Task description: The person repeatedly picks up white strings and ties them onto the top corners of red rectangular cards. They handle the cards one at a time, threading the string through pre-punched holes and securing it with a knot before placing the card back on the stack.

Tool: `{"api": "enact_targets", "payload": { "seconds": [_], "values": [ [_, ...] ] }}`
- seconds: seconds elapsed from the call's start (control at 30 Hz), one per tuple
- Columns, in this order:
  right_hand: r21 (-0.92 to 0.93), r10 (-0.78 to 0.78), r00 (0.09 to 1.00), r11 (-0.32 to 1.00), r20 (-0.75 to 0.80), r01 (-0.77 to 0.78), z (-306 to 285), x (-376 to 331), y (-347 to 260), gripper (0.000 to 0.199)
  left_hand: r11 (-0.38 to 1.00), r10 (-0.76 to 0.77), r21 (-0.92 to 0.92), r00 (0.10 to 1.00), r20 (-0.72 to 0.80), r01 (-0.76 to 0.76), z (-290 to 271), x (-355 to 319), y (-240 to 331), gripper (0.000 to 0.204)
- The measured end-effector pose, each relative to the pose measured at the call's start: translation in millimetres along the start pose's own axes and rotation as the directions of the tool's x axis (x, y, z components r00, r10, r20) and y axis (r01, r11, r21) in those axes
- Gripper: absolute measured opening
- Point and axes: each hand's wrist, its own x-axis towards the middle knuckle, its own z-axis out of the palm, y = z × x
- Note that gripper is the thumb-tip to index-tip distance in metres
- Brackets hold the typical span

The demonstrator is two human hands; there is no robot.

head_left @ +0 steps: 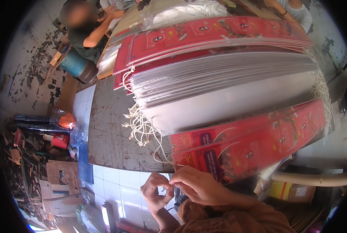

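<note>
Close to my body, just off the table's near edge, my left hand (155, 193) and my right hand (196, 186) meet with their fingertips pinched together. Both work on the white string (177, 167) at the near left corner of a red printed hanging sign (235, 161). How the string runs between the fingers is mostly hidden. Beyond it stands a thick stack of such signs, showing plain white backs (227, 103). Knotted string loops (140, 126) dangle from the stack's left end, and more loose strings (321, 87) hang at the right.
The worn grey table (111, 128) holds more red signs (204, 31) and a bundle of white string (193, 12) farther back. Another person (90, 33) works at the far left, and a second person (297, 13) at the far right. Wood scraps (22, 171) are heaped at left.
</note>
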Motion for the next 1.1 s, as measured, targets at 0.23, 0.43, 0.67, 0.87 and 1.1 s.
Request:
{"api": "enact_targets", "payload": {
  "seconds": [0.23,0.43,0.67,0.87,1.1],
  "values": [
    [-0.073,-0.086,0.996,0.993,0.038,0.089,-3.1,-3.3,1.6,0.023,1.000,-0.006,0.004,0.994,0.112,0.005,-35.7,0.5,-11.9,0.021],
    [-0.755,0.051,0.994,0.655,0.099,0.041,-50.8,-47.0,-41.9,0.048,0.986,-0.049,0.148,0.977,-0.206,0.081,-46.1,8.3,-21.5,0.038],
    [-0.932,0.218,0.975,0.341,-0.047,-0.121,-88.4,-77.0,-34.4,0.054,0.896,0.040,0.440,0.998,0.053,-0.059,-22.6,32.6,-19.6,0.040],
    [-0.950,-0.074,0.997,0.311,0.007,0.030,-102.6,-50.2,-50.5,0.036,0.777,0.007,0.618,0.984,0.179,-0.118,-17.3,51.4,-17.8,0.059],
    [-0.926,-0.290,0.940,0.273,0.178,0.259,-135.3,32.2,-50.5,0.018,0.621,0.057,0.775,0.993,0.100,-0.114,-11.1,51.6,-26.1,0.068]
  ]
}}
